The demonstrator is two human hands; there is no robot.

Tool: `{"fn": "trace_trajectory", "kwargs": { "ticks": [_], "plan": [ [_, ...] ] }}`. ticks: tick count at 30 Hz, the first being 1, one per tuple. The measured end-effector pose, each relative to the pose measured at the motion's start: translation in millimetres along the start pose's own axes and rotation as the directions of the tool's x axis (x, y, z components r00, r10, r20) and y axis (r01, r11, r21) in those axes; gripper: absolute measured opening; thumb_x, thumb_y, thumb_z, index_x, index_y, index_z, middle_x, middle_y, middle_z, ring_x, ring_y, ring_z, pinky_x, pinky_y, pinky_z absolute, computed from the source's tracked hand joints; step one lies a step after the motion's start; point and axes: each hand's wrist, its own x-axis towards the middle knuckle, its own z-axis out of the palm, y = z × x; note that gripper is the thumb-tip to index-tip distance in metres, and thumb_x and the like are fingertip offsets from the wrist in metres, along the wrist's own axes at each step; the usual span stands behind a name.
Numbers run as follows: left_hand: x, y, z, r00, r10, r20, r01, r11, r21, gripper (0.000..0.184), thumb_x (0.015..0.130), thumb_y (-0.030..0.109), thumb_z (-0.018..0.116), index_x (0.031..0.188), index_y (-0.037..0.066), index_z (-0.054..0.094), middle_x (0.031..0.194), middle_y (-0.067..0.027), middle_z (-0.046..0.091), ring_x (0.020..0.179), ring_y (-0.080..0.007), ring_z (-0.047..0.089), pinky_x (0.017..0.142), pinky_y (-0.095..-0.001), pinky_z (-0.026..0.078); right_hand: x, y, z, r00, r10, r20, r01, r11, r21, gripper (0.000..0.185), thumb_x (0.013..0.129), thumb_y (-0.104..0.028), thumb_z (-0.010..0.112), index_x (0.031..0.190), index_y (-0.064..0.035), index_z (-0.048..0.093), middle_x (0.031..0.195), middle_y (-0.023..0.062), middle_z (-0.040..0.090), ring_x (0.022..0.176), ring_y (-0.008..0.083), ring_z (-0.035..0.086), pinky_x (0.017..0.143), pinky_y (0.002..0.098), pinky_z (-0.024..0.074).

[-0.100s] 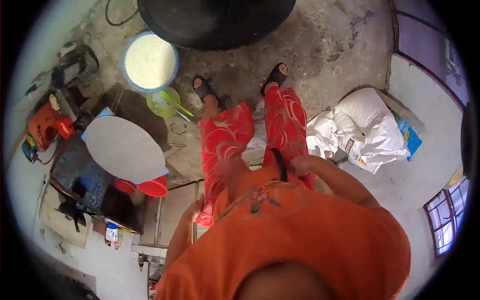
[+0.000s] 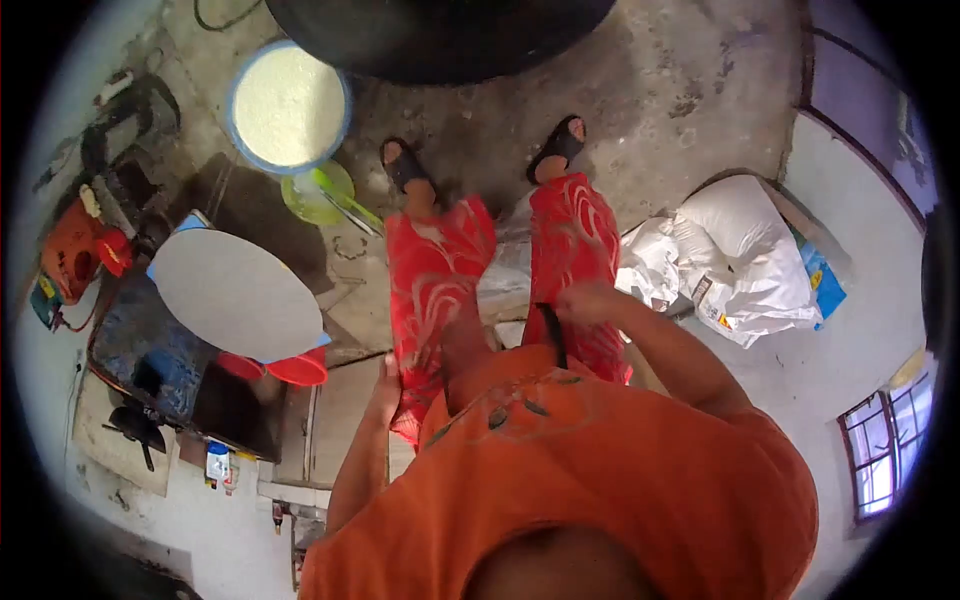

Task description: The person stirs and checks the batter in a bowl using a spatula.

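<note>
My left hand lies along the outer side of the left leg of the red patterned trousers, its visible fingers straight. In front of the right thigh, my right hand has its fingers curled, close to the upper end of a black strap. Whether anything is inside those fingers is hidden. An orange shirt fills the lower part of the view. Both feet, in black sandals, stand apart on the concrete floor.
A very large dark pan is ahead of my feet. A blue-rimmed basin of pale grainy stuff and a green bowl with utensils stand at left. Nearby are a round grey-white board and red bowls. White sacks lie at right.
My right hand has moved up and a little left, nearer the black strap. My left hand remains by the left thigh. The view has shifted slightly.
</note>
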Motion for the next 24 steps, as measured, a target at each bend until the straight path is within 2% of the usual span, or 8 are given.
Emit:
{"fn": "trace_trajectory", "kwargs": {
  "ticks": [1, 3, 6, 16, 19, 20, 23, 24],
  "plan": [
    [6.8, 20.2, 9.5, 0.993, -0.055, -0.104, 0.034, 0.98, -0.197, 0.096, 0.077, 0.061, 0.058, 0.145, 0.013, 0.009, 0.146, -0.0206, 0.022, 0.133, -0.039, 0.022, 0.107, -0.039, 0.023, 30.4, 3.2, -7.0, 0.971, 0.031, -0.238, 0.012, 0.984, 0.177, 0.027, 0.077, -0.029, 0.061, 0.099, -0.0135, 0.063, 0.093, 0.0121, 0.064, 0.086, 0.0309, 0.061, 0.077, 0.0423, 0.047],
    [53.6, 47.4, 34.2, 0.89, 0.278, -0.362, 0.0, 0.794, 0.607, 0.09, 0.084, 0.056, 0.052, 0.141, -0.001, 0.014, 0.14, -0.0271, 0.028, 0.124, -0.0407, 0.036, 0.101, -0.039, 0.033, 91.3, 25.8, -35.3, 0.905, -0.025, -0.425, 0.067, 0.994, 0.085, 0.029, 0.077, -0.028, 0.06, 0.101, -0.0112, 0.061, 0.098, 0.0137, 0.063, 0.091, 0.0326, 0.059, 0.079, 0.0419, 0.0467],
    [96.3, 96.1, 55.7, 0.745, 0.427, -0.512, 0.118, 0.671, 0.732, 0.087, 0.083, 0.045, 0.059, 0.141, -0.003, 0.015, 0.137, -0.0285, 0.031, 0.123, -0.0401, 0.037, 0.101, -0.0371, 0.033, 191.8, 70.9, -48.1, 0.957, -0.021, -0.289, 0.013, 1.0, -0.027, 0.033, 0.075, -0.028, 0.062, 0.103, -0.0091, 0.06, 0.101, 0.016, 0.061, 0.093, 0.034, 0.058, 0.08, 0.0418, 0.0471],
    [155.1, 140.7, 42.1, 0.653, 0.55, -0.521, -0.317, 0.823, 0.471, 0.074, 0.084, 0.013, 0.057, 0.142, 0.001, 0.012, 0.14, -0.0204, 0.029, 0.122, -0.0283, 0.039, 0.098, -0.0411, 0.04, 372.0, 120.3, 23.0, 0.959, -0.106, -0.264, 0.063, 0.984, -0.166, 0.055, 0.066, -0.019, 0.067, 0.117, -0.0055, 0.052, 0.106, 0.016, 0.06, 0.102, 0.03, 0.056, 0.084, 0.0446, 0.0449],
    [161.8, 151.4, 42.8, 0.641, 0.533, -0.553, -0.446, 0.844, 0.297, 0.071, 0.084, 0.008, 0.051, 0.143, 0.004, 0.012, 0.142, -0.017, 0.021, 0.127, -0.0306, 0.029, 0.089, -0.0422, 0.05, 411.1, 134.0, 40.2, 0.959, -0.036, -0.282, -0.008, 0.988, -0.153, 0.033, 0.067, -0.013, 0.062, 0.099, -0.0058, 0.061, 0.096, 0.0158, 0.062, 0.087, 0.0319, 0.061, 0.071, 0.0458, 0.0485],
    [164.9, 157.1, 43.4, 0.632, 0.541, -0.554, -0.452, 0.839, 0.303, 0.071, 0.084, 0.008, 0.051, 0.143, 0.004, 0.012, 0.142, -0.017, 0.021, 0.127, -0.0306, 0.029, 0.089, -0.0422, 0.05, 424.8, 139.2, 47.6, 0.928, -0.076, -0.365, -0.007, 0.975, -0.221, 0.027, 0.067, -0.011, 0.061, 0.093, -0.0069, 0.063, 0.092, 0.0152, 0.063, 0.082, 0.0323, 0.062, 0.066, 0.0465, 0.0487],
    [173.8, 168.2, 50.1, 0.547, 0.558, -0.624, -0.469, 0.822, 0.323, 0.071, 0.083, 0.015, 0.052, 0.142, 0.002, 0.015, 0.139, -0.0179, 0.027, 0.126, -0.0305, 0.032, 0.097, -0.0429, 0.041, 428.3, 140.0, 18.2, 0.983, -0.174, 0.059, 0.184, 0.949, -0.255, 0.026, 0.066, -0.013, 0.063, 0.091, -0.009, 0.065, 0.091, 0.012, 0.063, 0.08, 0.0308, 0.061, 0.064, 0.0463, 0.0471],
    [178.3, 167.2, 50.7, 0.498, 0.606, -0.62, -0.471, 0.79, 0.393, 0.071, 0.083, 0.019, 0.052, 0.142, 0.001, 0.017, 0.138, -0.018, 0.03, 0.126, -0.0305, 0.033, 0.101, -0.0432, 0.036, 448.8, 162.8, 56.7, 0.93, -0.329, -0.166, 0.27, 0.914, -0.303, 0.033, 0.064, -0.014, 0.063, 0.097, -0.011, 0.064, 0.092, 0.0107, 0.063, 0.081, 0.0304, 0.061, 0.065, 0.0466, 0.0471]
  ]
}}
